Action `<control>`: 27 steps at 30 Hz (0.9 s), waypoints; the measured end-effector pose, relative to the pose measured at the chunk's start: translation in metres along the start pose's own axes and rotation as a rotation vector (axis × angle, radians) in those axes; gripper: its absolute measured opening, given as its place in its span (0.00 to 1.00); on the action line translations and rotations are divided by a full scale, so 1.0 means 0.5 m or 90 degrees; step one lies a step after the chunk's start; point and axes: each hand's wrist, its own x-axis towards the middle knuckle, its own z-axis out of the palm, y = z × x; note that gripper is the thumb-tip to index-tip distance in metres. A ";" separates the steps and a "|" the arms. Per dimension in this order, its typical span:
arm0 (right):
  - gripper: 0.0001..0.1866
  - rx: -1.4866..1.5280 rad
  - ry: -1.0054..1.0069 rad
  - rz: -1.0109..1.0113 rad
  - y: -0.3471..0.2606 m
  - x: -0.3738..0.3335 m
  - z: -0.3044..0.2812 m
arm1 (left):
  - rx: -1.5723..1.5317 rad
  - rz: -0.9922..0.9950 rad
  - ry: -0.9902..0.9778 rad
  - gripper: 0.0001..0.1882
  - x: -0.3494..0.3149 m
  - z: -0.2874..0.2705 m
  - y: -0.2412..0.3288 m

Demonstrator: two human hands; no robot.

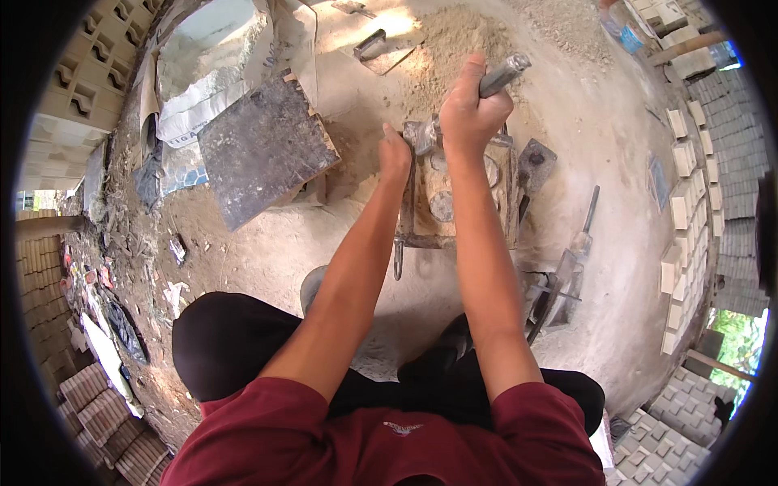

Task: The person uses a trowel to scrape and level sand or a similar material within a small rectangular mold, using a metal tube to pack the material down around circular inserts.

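A metal mould (442,241) with round shapes inside its box frame stands on the ground in front of me. My right hand (476,113) is closed around a thick metal bar (504,74) over the mould's far end, the thumb lying along the top. At the mould's far left corner, my left hand (395,154) holds the side of the frame; its thumb points up and most of its fingers are hidden. A metal loop (398,259) sticks out from the near left corner. My right forearm covers part of the mould's inside.
Left of the mould lies a dark square board (263,150), beside an opened sack of pale powder (203,65). A sand heap (466,49) and a metal scoop (373,47) are beyond. Metal tools (567,271) lie at right. Pale blocks (681,219) line the right side.
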 end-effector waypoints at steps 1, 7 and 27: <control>0.27 -0.006 -0.004 -0.002 0.009 0.003 0.001 | -0.012 -0.015 -0.023 0.39 0.007 -0.002 -0.001; 0.28 0.081 -0.045 0.045 -0.015 0.027 -0.006 | -0.010 0.017 0.036 0.38 0.012 0.002 -0.018; 0.26 0.036 -0.109 -0.023 0.015 -0.028 0.008 | 0.034 0.070 0.067 0.39 -0.030 -0.018 0.029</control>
